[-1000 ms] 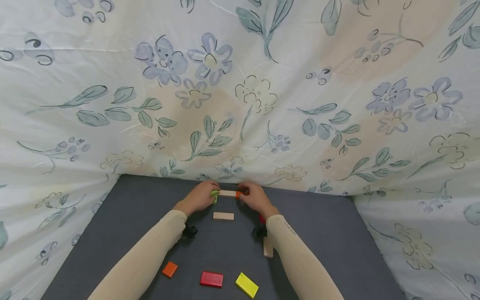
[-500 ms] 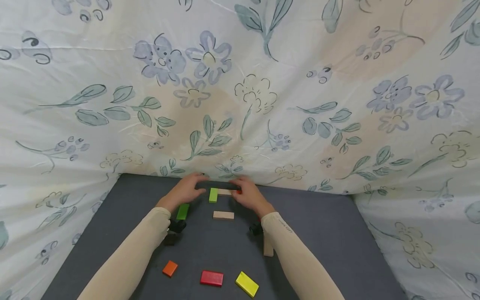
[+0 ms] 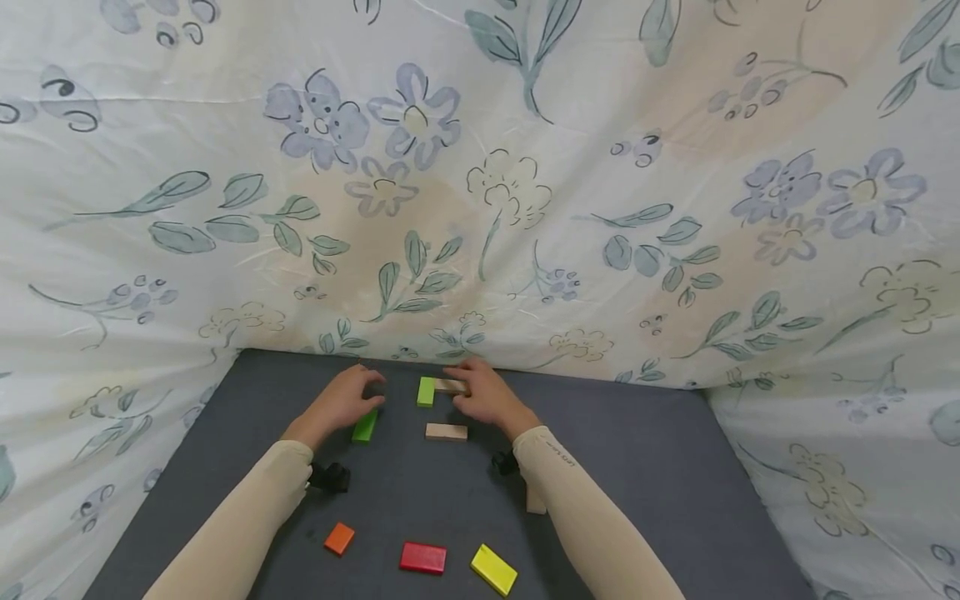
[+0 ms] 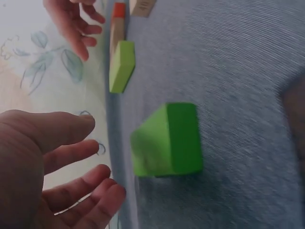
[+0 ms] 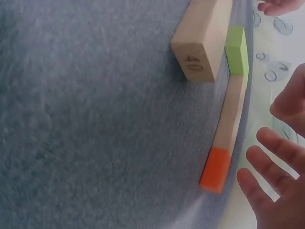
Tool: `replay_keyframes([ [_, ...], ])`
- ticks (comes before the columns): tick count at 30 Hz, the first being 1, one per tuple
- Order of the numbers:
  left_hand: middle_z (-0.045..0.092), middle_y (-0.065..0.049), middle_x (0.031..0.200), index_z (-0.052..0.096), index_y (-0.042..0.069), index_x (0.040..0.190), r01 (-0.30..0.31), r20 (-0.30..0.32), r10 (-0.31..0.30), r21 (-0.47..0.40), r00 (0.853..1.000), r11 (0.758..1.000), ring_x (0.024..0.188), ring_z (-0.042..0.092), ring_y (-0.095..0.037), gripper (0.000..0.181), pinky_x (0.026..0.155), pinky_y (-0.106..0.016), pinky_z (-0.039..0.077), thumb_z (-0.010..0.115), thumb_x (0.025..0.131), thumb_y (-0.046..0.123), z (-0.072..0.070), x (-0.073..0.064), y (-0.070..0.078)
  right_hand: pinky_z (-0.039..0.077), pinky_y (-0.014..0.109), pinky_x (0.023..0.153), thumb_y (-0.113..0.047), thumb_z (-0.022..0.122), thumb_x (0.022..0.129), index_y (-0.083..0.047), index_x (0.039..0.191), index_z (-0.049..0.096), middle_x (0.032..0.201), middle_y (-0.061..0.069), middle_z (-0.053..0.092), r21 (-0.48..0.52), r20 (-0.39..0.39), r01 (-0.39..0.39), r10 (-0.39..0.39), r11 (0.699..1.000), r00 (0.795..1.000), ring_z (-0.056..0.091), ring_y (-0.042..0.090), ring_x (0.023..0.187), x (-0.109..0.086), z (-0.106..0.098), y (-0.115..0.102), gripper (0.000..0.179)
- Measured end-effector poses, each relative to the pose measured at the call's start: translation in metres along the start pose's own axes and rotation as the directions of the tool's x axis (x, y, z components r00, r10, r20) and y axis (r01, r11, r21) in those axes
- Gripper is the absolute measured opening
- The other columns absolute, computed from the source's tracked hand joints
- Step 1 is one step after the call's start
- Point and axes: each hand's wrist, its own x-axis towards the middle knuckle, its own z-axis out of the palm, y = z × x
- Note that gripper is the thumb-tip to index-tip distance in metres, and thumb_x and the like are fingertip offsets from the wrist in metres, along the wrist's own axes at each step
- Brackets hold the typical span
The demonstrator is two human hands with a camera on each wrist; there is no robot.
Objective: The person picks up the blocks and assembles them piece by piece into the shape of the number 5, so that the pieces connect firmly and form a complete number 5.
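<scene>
My left hand (image 3: 341, 402) hovers beside a green block (image 3: 364, 427), thumb and fingers apart and holding nothing. In the left wrist view the fingertips stop a little short of that green block (image 4: 167, 140). Toward the back edge lies a row: a light green block (image 3: 426, 392), a thin plain wooden block (image 5: 229, 114) and an orange block (image 5: 215, 169). My right hand (image 3: 486, 396) is over the row's right end, fingers spread with nothing in them. It hides the orange block in the head view. Another wooden block (image 3: 446, 432), with a number on its end, lies in front.
Nearer me lie a small orange block (image 3: 340, 538), a red block (image 3: 423, 558) and a yellow block (image 3: 494, 570). A wooden block (image 3: 535, 498) is partly covered by my right forearm. Floral cloth (image 3: 510, 250) rises behind the dark tabletop (image 3: 645, 467).
My left hand has let go of the light green block and moved left, toward the green block. My right hand has released the orange block and shifted slightly left.
</scene>
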Motion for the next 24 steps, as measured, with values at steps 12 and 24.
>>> replay_keyframes([
  [12,0.067,-0.014,0.108,0.076,0.001,0.118,0.081,0.019,-0.081,0.013,0.997,0.997,0.096,0.066,-0.031,0.027,0.085,-0.055,0.057,0.081,0.098,0.019,0.010,-0.019,0.000,0.048,0.047,0.111,-0.011,0.057,0.107,-0.016,0.156,0.062,0.147,0.011,0.060,-0.124,0.069,0.008,0.001,0.992,0.998,0.053,0.030,0.134,0.005,0.006,-0.013,0.049],
  [24,0.065,-0.015,0.107,0.075,0.000,0.118,0.102,0.022,-0.103,0.032,0.994,0.994,0.093,0.064,-0.031,0.034,0.081,-0.055,0.057,0.086,0.094,0.020,0.015,-0.025,0.004,0.050,0.044,0.109,-0.012,0.058,0.109,-0.021,0.155,0.064,0.145,0.008,0.060,-0.167,0.088,0.009,0.006,0.986,0.996,0.053,0.026,0.133,0.009,0.015,-0.011,0.047],
])
